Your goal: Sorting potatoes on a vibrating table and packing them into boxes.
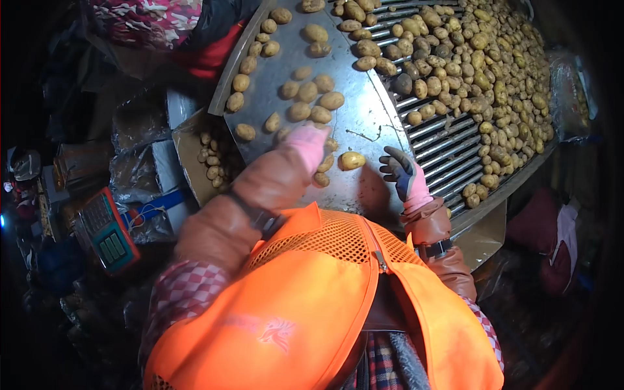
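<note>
My left hand [307, 144], in a pink glove and slightly blurred, is over a group of potatoes [307, 91] on a sheet-metal table [360, 117]; its fingertips are hidden, so whether it grips one cannot be told. My right hand [400, 170], in a pink and grey glove, hovers near the edge between the sheet and a grate of metal bars [446, 151], fingers apart and holding nothing. A single yellow potato [352, 160] lies between the two hands. Thin dark sprouts or twigs [365, 136] lie on the sheet above it.
A large heap of potatoes [502, 83] covers much of the grate. At the left stand a cardboard box [187, 141] with small potatoes and a scale with a display [108, 234]. A raised rim [229, 73] edges the sheet. Another person in camouflage clothing [146, 19] is at the top left.
</note>
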Available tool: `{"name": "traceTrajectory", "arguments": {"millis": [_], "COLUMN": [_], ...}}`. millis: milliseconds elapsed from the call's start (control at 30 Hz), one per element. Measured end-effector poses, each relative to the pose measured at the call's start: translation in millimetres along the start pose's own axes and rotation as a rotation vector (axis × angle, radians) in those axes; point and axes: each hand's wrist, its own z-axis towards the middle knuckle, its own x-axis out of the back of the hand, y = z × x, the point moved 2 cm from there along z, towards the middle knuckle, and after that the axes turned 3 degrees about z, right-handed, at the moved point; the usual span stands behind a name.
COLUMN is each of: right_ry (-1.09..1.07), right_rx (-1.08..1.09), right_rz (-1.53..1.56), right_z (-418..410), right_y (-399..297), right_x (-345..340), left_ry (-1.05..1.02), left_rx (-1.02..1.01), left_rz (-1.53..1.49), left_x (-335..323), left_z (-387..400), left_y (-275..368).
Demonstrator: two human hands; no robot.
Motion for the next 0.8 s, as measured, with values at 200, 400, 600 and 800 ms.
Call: {"name": "traceTrajectory", "arguments": {"millis": [200, 400, 600, 800], "right_ry": [0.057, -0.002, -0.068, -0.044], "right_rx": [-0.065, -0.097, -0.077, 0.054], "right_rz": [0.108, 0.023, -0.074, -0.035], "right_z": [-7.9, 0.2, 12.2, 43.9], "right_y": [6.0, 14.7, 2.8, -20.3], "right_x": [11.0, 6.1, 1.2, 16.6], "left_ry": [-0.194, -0.018, 0.528, 0.455], "left_rx": [0.200, 0.220, 0.214, 0.864], "left_rz": [-0.041, -0.089, -0.499, -0.092], "left_x": [0.9, -1.7, -10.5, -14.8], "left_z": [36.5, 19.8, -38.3, -102.9], "left_y": [29.1, 23.7, -36.3, -145.3]}}
